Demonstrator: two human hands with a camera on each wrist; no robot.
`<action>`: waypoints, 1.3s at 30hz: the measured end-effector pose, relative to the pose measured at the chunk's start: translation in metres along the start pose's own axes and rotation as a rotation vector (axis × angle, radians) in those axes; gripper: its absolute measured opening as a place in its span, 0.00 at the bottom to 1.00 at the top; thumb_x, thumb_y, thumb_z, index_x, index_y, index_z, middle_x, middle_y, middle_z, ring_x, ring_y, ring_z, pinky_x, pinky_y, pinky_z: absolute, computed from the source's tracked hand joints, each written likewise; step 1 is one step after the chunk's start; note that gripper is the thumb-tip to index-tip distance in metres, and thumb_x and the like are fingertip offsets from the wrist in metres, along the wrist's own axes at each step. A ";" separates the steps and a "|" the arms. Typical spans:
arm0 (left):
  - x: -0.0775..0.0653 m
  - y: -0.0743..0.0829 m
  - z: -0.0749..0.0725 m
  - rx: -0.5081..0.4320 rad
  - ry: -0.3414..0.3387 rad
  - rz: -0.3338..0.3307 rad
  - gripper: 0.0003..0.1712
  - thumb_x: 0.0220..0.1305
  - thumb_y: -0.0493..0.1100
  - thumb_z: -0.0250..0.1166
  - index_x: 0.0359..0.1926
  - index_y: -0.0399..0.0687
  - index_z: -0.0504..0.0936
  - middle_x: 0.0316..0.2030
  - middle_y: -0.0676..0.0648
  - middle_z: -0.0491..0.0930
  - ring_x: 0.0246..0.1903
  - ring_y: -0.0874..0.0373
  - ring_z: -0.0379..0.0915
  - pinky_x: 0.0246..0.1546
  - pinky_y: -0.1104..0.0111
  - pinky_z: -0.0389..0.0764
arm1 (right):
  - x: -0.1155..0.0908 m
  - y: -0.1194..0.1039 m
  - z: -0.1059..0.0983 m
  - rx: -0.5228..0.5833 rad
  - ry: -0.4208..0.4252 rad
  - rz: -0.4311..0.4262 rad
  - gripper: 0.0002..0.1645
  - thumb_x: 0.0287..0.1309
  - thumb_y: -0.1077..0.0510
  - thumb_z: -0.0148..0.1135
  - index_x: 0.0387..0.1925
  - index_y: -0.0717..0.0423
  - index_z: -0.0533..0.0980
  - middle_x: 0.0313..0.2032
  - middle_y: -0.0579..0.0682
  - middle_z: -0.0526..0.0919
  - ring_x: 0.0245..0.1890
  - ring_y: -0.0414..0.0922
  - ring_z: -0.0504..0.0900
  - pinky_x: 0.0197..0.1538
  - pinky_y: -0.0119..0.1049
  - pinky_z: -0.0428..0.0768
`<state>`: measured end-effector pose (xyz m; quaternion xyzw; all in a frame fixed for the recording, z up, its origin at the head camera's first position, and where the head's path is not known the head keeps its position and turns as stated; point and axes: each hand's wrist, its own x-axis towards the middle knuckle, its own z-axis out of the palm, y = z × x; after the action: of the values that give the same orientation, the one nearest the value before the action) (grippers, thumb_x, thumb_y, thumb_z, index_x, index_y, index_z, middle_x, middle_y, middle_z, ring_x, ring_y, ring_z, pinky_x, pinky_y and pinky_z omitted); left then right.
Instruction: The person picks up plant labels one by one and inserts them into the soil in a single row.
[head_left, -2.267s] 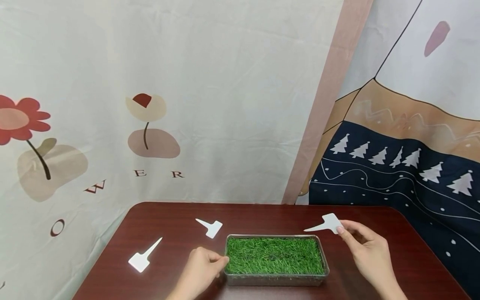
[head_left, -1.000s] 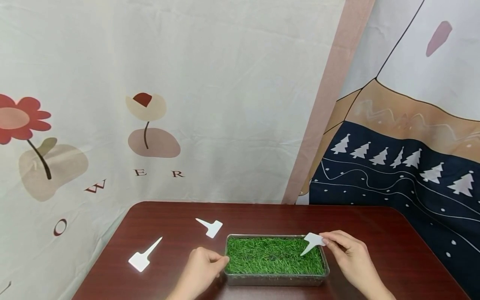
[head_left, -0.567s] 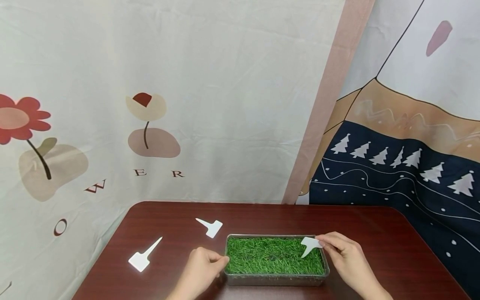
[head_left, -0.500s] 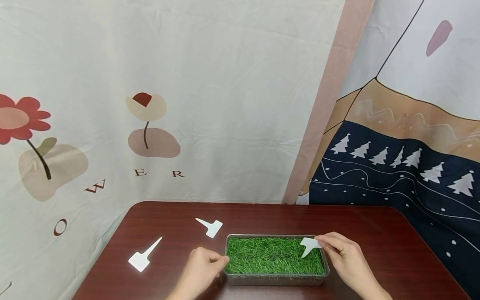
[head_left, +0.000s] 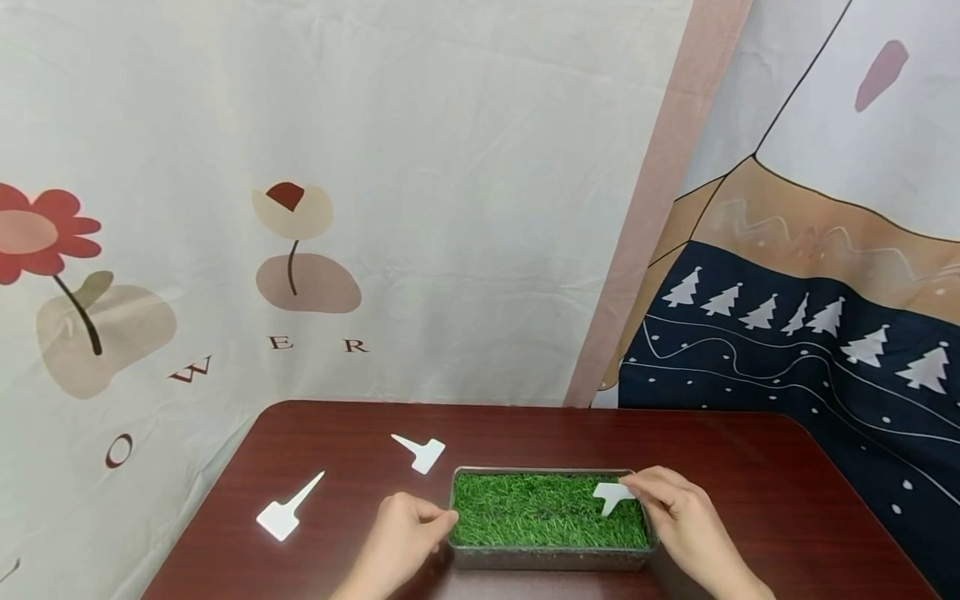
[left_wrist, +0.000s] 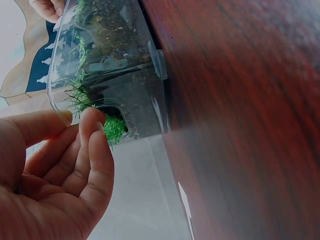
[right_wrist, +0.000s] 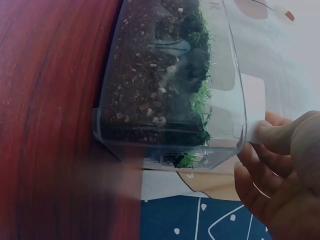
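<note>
In our left hand [head_left: 405,537], thumb and finger pinch the rim at the left end of the box [head_left: 551,560]; we think this steadies it. Our right hand [head_left: 678,512] grips the tag [head_left: 609,493] by one end of its wide head, perhaps so that the narrow stem remains free. This tag is over the right part of the grass [head_left: 525,508], stem downward; whether its tip is already inside, we cannot tell. The box has clear walls, so we can see the soil [right_wrist: 140,75] below the grass.

One more tag [head_left: 279,520] lies flat at the left, and another tag [head_left: 423,455] lies behind our left hand, both well apart from the box.

The table [head_left: 765,475] is reddish brown, with rounded far corners. Behind it hangs a pale cloth [head_left: 465,208] with printed flowers, and at the right a dark blue part [head_left: 720,350] shows white trees.
</note>
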<state>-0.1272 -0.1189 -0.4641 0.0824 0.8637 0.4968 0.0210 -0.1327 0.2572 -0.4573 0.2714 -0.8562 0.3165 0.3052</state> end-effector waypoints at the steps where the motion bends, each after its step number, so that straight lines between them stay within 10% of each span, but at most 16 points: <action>1: 0.000 0.000 0.000 0.002 0.000 -0.001 0.09 0.65 0.45 0.73 0.29 0.48 0.93 0.14 0.53 0.80 0.13 0.64 0.69 0.27 0.71 0.78 | 0.000 0.000 0.000 -0.004 -0.001 0.002 0.28 0.40 0.85 0.72 0.41 0.57 0.88 0.39 0.40 0.86 0.36 0.35 0.84 0.37 0.18 0.76; 25: 0.000 0.001 0.000 0.013 -0.002 0.002 0.09 0.65 0.45 0.72 0.30 0.47 0.93 0.14 0.53 0.80 0.13 0.63 0.68 0.27 0.71 0.78 | 0.001 -0.008 0.010 -0.008 0.015 -0.021 0.26 0.39 0.81 0.77 0.42 0.58 0.88 0.37 0.41 0.87 0.35 0.36 0.83 0.36 0.19 0.77; 39: -0.001 0.001 -0.001 0.030 -0.002 0.015 0.10 0.66 0.46 0.72 0.29 0.49 0.93 0.14 0.54 0.80 0.14 0.64 0.70 0.32 0.70 0.79 | 0.006 -0.010 -0.015 -0.131 -0.016 0.310 0.11 0.59 0.67 0.74 0.41 0.51 0.89 0.39 0.39 0.88 0.37 0.37 0.86 0.35 0.28 0.81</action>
<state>-0.1267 -0.1193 -0.4633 0.0896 0.8704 0.4838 0.0170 -0.1246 0.2602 -0.4405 0.1179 -0.9090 0.3010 0.2629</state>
